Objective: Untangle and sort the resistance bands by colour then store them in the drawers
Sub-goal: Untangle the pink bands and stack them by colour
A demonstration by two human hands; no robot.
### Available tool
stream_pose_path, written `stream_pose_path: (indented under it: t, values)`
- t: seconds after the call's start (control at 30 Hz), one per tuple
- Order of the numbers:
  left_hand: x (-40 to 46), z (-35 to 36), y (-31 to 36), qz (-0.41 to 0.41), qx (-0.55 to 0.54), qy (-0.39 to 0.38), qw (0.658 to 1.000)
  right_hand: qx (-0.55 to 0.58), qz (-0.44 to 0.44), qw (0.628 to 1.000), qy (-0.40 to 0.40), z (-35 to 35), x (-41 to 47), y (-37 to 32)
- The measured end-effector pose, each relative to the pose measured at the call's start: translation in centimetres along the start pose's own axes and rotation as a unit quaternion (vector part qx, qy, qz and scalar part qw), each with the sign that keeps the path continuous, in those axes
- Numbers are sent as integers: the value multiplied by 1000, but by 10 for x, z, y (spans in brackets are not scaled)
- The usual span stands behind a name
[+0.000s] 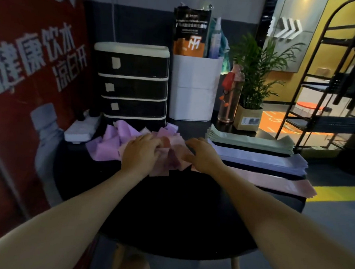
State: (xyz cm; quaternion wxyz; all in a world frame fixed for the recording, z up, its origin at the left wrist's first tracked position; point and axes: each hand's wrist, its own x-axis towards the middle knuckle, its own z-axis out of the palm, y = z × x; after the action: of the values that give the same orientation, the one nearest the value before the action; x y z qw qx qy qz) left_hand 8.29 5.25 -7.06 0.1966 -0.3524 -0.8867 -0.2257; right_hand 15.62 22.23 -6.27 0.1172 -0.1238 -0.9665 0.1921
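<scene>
Our left hand (140, 152) and right hand (202, 155) rest with loosely curled fingers on the tangled bands (117, 142); whether they pinch anything, we cannot tell. Sorted stacks (255, 154) lie right of our right hand. We judge untangling continues; next, free one band.

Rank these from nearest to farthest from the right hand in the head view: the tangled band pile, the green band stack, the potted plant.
From the right hand:
1. Tangled band pile: touching it, on its left.
2. Green band stack: to its right, slightly further back on the table.
3. Potted plant: behind the green stack, at the back right.
</scene>
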Motion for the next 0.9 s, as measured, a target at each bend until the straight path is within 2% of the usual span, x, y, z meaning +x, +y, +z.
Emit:
stream_pose_path:
  t: [0.1, 0.23, 0.37, 0.47, 0.6, 0.77, 0.9]
  values:
    - [6, -11, -10, -61, -102, 15, 993, 8, -6, 1000, -5, 3, 3, -12]
    - [31, -35, -22, -63, -203, 52, 976, 44, -38, 998, 1, -9, 9, -35]
    - [54, -67, -20, -70, -299, 48, 950, 53, -38, 998, -1, -17, 22, -48]
    - [65, -88, -19, -63, -300, 57, 950, 38, -26, 999, 23, -25, 28, -55]
    - [75, -109, -24, -77, -307, 100, 943, 75, -32, 995, 58, -44, 36, -66]
    - [86, -128, -25, -105, -366, 172, 908, 97, -27, 993, 56, -56, 44, -77]
    - [89, -136, -23, -114, -386, 166, 900, 116, -16, 993, 28, -39, 43, -80]
